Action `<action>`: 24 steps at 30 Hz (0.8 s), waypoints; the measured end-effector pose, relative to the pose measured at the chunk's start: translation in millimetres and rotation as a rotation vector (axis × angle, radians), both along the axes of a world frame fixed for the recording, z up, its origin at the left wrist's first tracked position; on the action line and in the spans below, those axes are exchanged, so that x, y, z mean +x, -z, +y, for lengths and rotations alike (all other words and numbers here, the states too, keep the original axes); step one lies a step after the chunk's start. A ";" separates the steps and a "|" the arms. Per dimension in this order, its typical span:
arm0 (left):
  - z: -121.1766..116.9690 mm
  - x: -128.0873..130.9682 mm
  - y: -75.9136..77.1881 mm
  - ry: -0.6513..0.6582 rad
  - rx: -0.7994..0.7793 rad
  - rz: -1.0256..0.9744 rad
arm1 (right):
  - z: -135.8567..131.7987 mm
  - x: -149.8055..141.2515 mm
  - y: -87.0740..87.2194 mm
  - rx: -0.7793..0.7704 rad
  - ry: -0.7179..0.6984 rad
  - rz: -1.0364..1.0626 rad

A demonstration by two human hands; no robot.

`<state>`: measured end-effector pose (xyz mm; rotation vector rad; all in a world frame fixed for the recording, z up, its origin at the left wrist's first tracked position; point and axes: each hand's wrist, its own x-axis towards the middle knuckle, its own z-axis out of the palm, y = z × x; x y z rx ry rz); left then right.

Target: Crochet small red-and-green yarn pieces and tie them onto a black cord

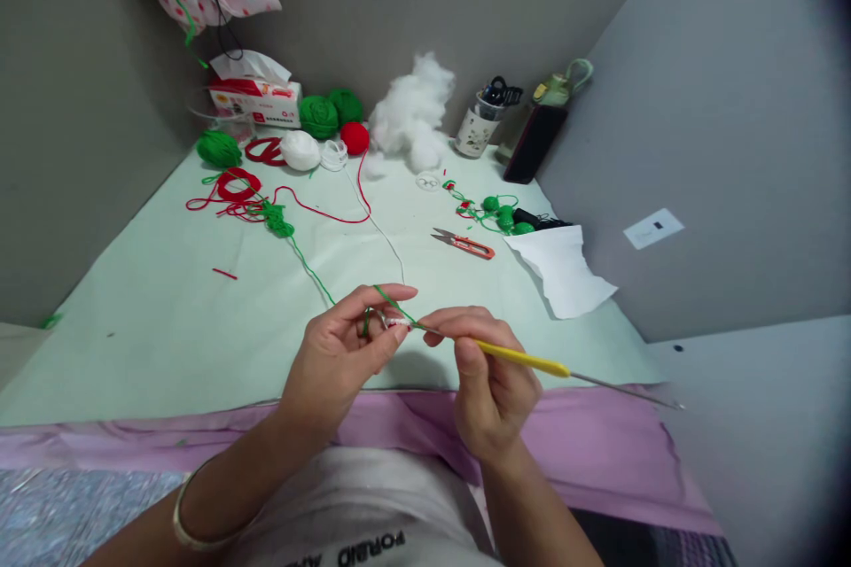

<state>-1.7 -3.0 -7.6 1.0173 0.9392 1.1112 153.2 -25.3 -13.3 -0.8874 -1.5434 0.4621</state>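
My left hand pinches a small clear ring wrapped with green yarn, thumb and fingers closed on it. The yarn runs from the ring up and left over the pale green table to a green tangle. My right hand is closed on a crochet hook with a yellow handle. Its metal tip points left and meets the ring between my fingertips. Both hands hover just above the table's near edge.
At the back lie green yarn balls, a white ball, a red ball, stuffing fluff, a tissue box and a cup of tools. Red snips, small green crocheted pieces and white paper lie right.
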 end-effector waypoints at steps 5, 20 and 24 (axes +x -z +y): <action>0.2 0.5 0.5 -0.023 -0.009 0.022 | 1.5 -2.0 3.0 0.052 0.026 -0.038; -1.4 1.3 0.7 -0.077 0.045 0.086 | 3.0 0.0 0.9 0.054 0.003 -0.077; -4.0 4.5 -0.9 -0.084 0.010 -0.013 | 2.4 -0.6 12.4 0.161 0.110 -0.304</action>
